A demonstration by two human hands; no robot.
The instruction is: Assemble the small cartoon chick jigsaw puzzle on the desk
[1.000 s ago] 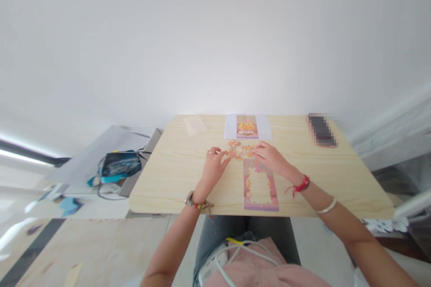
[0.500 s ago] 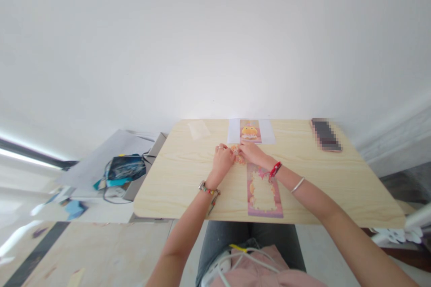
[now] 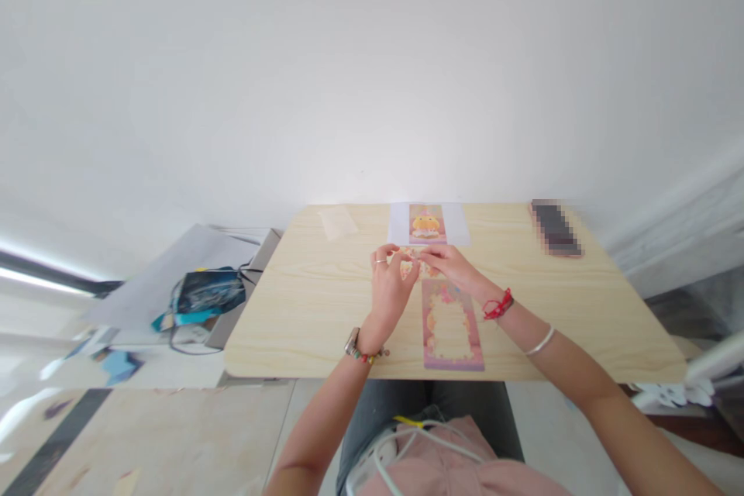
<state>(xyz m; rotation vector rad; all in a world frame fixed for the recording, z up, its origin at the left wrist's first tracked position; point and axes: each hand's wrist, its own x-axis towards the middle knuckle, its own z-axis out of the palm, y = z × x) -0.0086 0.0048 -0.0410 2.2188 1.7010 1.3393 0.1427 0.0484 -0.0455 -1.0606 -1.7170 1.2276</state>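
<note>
My left hand (image 3: pixel 390 287) is over the pile of small pink and orange puzzle pieces (image 3: pixel 431 269), thumb and forefinger drawn together. From the other side my right hand (image 3: pixel 456 266) meets it with pinched fingertips. A small puzzle piece seems to be between the two hands, mostly hidden by the fingers. Nearer the front edge lies a jigsaw puzzle (image 3: pixel 428 333), its pink and purple border joined around a bare middle. Behind the pile is a printed picture (image 3: pixel 427 222) of a yellow cartoon figure, on white paper (image 3: pixel 458 225).
A phone (image 3: pixel 556 229), blurred out, lies at the back right of the wooden table (image 3: pixel 302 310). A thin translucent sheet (image 3: pixel 338 222) is at the back left. Left of the table, a dark blue bag (image 3: pixel 212 291) rests on a white surface. The wall (image 3: pixel 360 93) stands right behind.
Both hands have lifted slightly off the pile and come together at the fingertips. My right forearm has swung a little to the right, off the jigsaw puzzle. The view has shifted slightly.
</note>
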